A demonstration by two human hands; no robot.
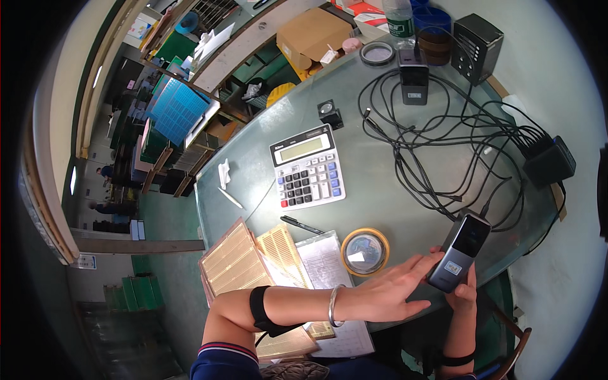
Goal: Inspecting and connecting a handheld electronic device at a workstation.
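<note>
— Head view: where does the grey handheld device (460, 252) sit?
— At four o'clock from the picture's middle, over the near edge of the glass-topped desk (380, 158); the right hand (464, 292) grips its lower end from below, fingers curled around the casing.
— And the left hand (389, 292)?
— Flat, fingers stretched out and close together, fingertips touching the device's left side; a bangle (333, 306) rings the wrist.
— What lies nearby?
— A roll of tape (365, 251) at eleven o'clock of that hand, a calculator (308, 166) further on at eleven, tangled black cables (443, 145) at one o'clock, and perforated boards (237, 259) at nine
</note>
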